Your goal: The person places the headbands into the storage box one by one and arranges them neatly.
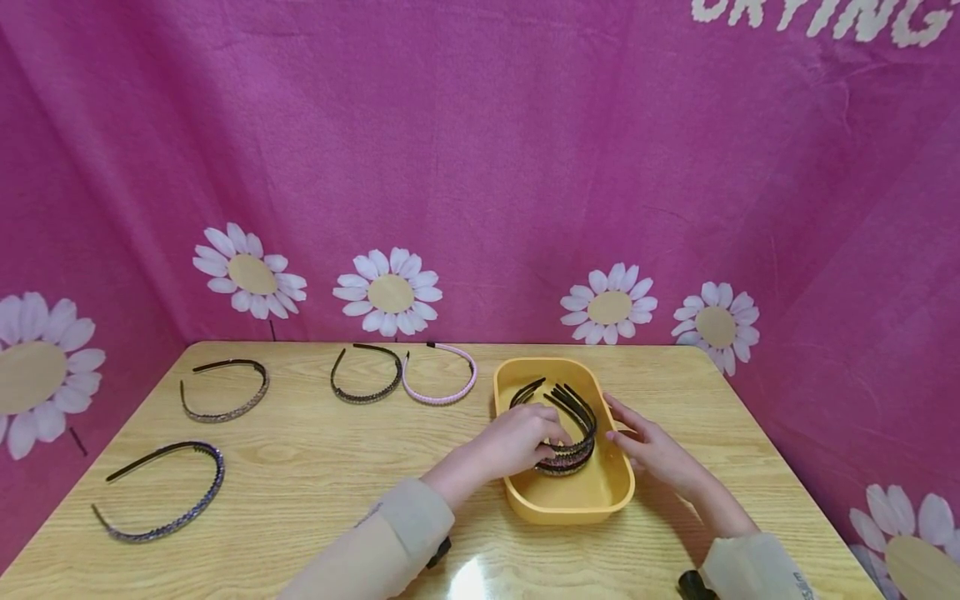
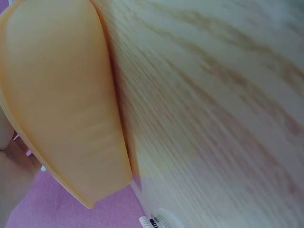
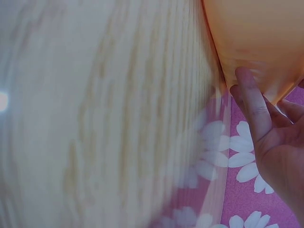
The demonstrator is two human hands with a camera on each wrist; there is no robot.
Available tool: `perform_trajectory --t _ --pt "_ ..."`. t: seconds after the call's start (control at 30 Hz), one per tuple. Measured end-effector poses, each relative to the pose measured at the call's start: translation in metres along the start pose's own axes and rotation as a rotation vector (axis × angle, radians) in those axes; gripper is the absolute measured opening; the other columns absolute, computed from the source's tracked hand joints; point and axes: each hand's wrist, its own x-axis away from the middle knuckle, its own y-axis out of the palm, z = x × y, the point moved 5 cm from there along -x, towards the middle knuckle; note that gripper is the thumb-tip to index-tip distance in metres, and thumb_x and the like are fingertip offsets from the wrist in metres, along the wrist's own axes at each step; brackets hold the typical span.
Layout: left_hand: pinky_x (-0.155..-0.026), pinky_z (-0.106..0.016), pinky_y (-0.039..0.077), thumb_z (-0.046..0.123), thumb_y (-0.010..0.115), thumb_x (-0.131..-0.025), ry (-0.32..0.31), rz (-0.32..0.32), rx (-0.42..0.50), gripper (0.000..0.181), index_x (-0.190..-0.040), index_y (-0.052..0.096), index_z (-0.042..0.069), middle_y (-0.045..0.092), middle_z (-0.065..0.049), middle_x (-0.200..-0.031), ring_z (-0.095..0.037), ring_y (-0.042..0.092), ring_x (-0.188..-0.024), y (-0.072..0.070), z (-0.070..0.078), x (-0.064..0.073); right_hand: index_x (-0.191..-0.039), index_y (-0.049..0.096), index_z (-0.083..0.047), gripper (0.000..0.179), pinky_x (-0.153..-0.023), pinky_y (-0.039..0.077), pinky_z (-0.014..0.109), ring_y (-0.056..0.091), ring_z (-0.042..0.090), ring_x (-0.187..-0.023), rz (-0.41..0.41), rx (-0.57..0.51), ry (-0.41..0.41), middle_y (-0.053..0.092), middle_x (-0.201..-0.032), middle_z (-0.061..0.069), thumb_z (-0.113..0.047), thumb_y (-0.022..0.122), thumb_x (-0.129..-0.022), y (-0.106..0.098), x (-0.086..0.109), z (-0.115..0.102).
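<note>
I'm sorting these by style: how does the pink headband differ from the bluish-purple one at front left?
Colour: the pink headband is mostly pale pink; the bluish-purple headband shows dark parts too.
Place: the pink headband lies near the table's far edge; the bluish-purple headband lies nearer the front.
Pose: the pink headband's ends point back and left; the bluish-purple headband's point left.
Both are open hoops.

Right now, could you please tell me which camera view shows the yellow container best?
The head view: it shows most of the yellow container's rim and inside, including headbands, though the left hand covers part. The left wrist view shows mainly outer wall, close up; the right wrist view, only a portion of outer wall near the right hand.
</note>
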Motion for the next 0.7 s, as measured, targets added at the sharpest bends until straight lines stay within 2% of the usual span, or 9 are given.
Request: perform_trajectory --t 0.33,0.5,0.7 --pt "-0.088 -0.020 0.044 0.022 0.075 -0.079 0.011 -0.051 -0.024 0.026 -0.105 0.073 0.023 0.065 0.010 -0.096 -0.006 0.060 -0.096 0.0010 0.0024 -0.0025 -0.152 0.014 -0.013 0.065 -0.078 0.055 0.033 0.042 0.043 -0.124 -0.007 -0.008 -0.001 0.011 -0.154 0.026 -0.023 0.049 -0.098 -0.0003 0.0004 -0.0006" --pt "-0.085 -0.021 0.045 0.021 0.076 -0.078 0.016 -0.052 -0.040 0.026 -0.104 0.074 0.023 0.065 0.009 -0.095 -0.006 0.060 -0.095 0.0002 0.0043 -0.0019 -0.152 0.014 -0.014 0.065 -0.077 0.055 0.033 0.044 0.042 -0.122 -0.006 -0.001 0.002 0.013 -0.153 0.027 -0.023 0.050 -0.098 -0.0006 0.0003 -0.0006" --pt "-0.086 -0.021 0.044 0.023 0.075 -0.078 -0.011 -0.063 -0.037 0.026 -0.104 0.073 0.024 0.064 0.010 -0.095 -0.006 0.059 -0.097 0.0038 0.0008 -0.0002 -0.152 0.014 -0.014 0.066 -0.078 0.055 0.034 0.044 0.042 -0.123 -0.009 -0.003 0.008 0.011 -0.154 0.026 -0.023 0.050 -0.098 -0.0001 0.0005 -0.0013"
